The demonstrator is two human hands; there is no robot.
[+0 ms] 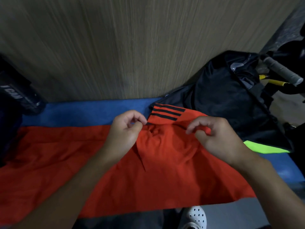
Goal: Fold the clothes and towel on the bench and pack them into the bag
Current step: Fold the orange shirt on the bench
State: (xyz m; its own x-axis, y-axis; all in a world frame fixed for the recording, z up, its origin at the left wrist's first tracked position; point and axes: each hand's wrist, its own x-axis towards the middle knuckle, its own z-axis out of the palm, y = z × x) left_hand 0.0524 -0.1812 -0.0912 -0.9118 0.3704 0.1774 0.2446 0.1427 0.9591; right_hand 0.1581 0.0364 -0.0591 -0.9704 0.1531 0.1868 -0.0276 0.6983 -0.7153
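Observation:
A red garment (115, 171) with three black stripes on its sleeve lies spread across the blue bench (79, 111). My left hand (125, 131) pinches the cloth just below the striped sleeve. A little to the right, my right hand (216, 138) pinches the same upper edge of the garment. A black sports bag (222, 103) with a neon green panel stands open at the right end of the bench, touching the sleeve.
A wood-grain wall runs behind the bench. A racket handle (280, 70) with grey grip sticks out of the bag at the upper right. Dark items (18, 95) sit at the bench's left end. A white perforated shoe (196, 217) shows below the bench edge.

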